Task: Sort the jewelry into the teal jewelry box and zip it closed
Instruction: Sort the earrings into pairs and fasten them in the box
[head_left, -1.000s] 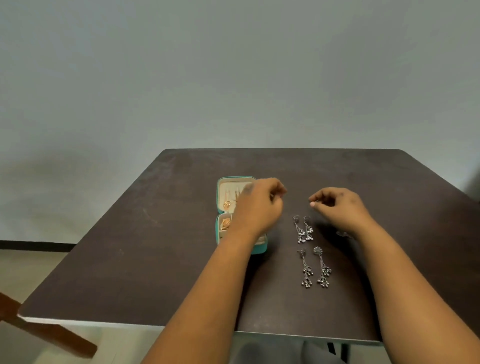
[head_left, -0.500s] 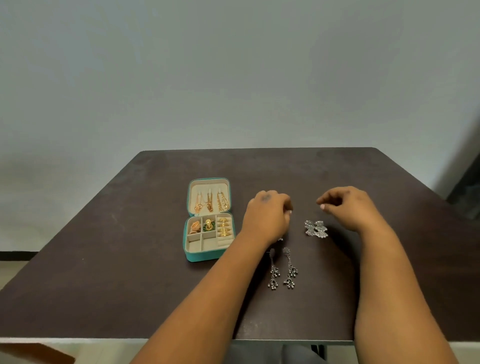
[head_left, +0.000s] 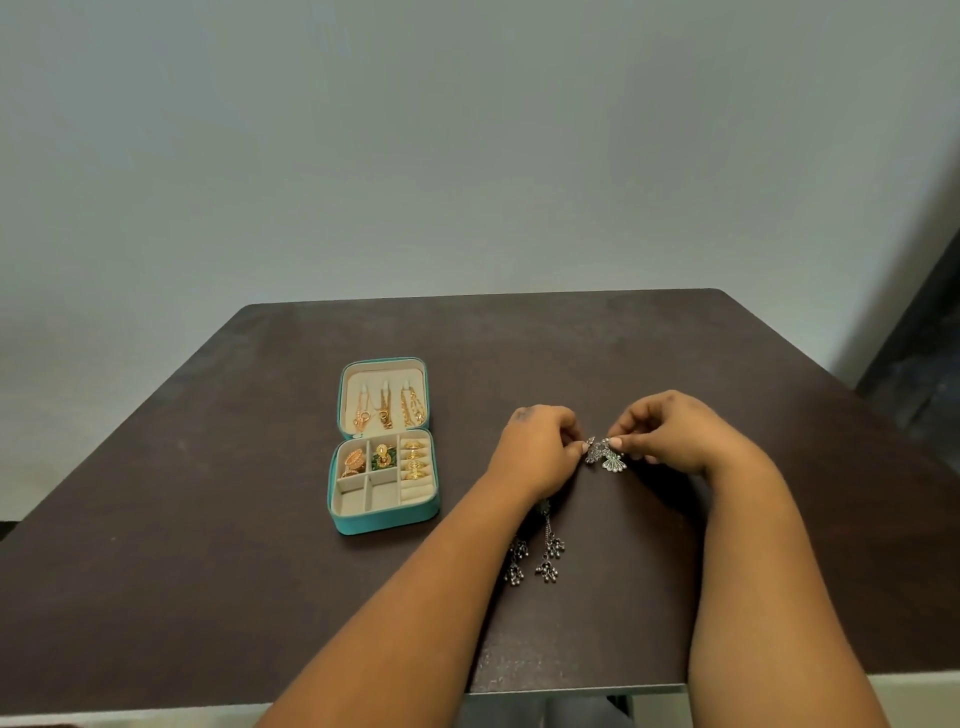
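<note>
Nearest on the counter (head_left: 208, 571), dangly earrings (head_left: 545, 561) waiting. Beyond, at one o'clock, left hand (head_left: 540, 447) and right hand (head_left: 670, 436) each pinching small silver earrings (head_left: 605, 457). Farther, at eleven o'clock, jewelry box (head_left: 384, 519) open, front compartments free; next, probably carrying these there.

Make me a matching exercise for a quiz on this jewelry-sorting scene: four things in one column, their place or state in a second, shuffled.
Things:
1. teal zip-around jewelry box
2. gold rings
3. long silver dangle earrings with bead clusters
4. small silver fan-shaped earrings

Places or states:
A. pinched between left hand and right hand
B. lying on the dark brown table, partly under the left forearm
C. open, lid laid back
D. slotted in the box's right-hand column

Pairs: 1-C, 2-D, 3-B, 4-A
</note>
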